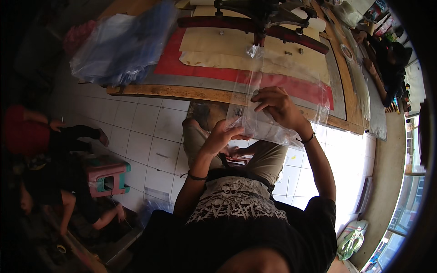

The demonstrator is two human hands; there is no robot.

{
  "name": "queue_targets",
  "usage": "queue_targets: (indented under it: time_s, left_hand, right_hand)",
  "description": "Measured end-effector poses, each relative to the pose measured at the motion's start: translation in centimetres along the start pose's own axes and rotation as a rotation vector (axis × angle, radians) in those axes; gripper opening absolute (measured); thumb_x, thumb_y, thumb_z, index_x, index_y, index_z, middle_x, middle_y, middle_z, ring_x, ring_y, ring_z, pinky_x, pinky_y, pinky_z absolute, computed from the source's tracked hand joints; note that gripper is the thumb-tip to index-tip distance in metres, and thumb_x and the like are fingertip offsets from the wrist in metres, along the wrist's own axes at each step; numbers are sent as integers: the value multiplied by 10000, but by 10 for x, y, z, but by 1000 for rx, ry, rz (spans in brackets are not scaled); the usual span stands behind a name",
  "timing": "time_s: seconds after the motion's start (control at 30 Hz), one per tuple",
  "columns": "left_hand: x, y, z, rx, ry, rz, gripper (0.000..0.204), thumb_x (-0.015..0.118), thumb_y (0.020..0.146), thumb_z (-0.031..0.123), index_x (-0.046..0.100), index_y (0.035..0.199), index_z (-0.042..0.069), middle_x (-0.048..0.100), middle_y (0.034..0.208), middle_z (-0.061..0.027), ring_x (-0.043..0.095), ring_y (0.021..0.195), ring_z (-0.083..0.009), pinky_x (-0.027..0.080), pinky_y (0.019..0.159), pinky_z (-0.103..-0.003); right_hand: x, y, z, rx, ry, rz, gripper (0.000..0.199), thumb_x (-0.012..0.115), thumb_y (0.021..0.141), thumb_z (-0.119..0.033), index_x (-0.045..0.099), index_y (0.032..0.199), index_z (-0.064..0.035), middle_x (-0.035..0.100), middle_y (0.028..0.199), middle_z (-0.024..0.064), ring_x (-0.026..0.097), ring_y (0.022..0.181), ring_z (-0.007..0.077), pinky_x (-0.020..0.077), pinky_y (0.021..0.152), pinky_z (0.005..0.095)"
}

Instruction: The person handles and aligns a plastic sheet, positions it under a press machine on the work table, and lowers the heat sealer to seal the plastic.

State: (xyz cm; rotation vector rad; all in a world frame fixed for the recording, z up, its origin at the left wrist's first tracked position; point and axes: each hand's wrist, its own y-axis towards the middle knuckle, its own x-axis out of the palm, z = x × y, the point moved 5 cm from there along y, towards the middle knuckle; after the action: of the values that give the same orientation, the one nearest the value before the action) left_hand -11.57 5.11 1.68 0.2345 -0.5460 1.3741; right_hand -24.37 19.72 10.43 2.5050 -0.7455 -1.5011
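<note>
Over the table's near edge I hold a clear plastic bag that looks like a flat, thin sleeve. My left hand has closed on its lower left edge, thumb and fingers together. My right hand bends over the upper middle of the plastic, its fingers gripping the film. The far end of the bag rests across a red sheet and a tan sheet on the table. Beyond my hands stands a dark metal frame with a red bar.
A pile of clear plastic bags overhangs the table's left end. A tape roll lies on the right side. People work at left and far right. A pink and green stool stands on the tiled floor.
</note>
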Motion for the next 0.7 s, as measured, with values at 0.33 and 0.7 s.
queue_targets:
  time_s: [0.33,0.7]
  left_hand:
    - [-5,5,-4,91,25,264,333,612,980,177,577,1174,-92,646,1086,-114,681,912,-193,638,718,-328]
    - [7,-22,-34,-91,10,-40,467,524,1038,173,370,1418,-50,648,1141,-202,712,967,-269,590,855,-361]
  right_hand:
    - [0,2,-6,11,-19,14,186,683,725,30,728,821,-122,689,1103,-14,580,1138,224,419,1030,416]
    - [-14,32,-9,79,-229,223,162,672,771,-1,676,907,-89,627,1019,66,623,961,288,510,854,411]
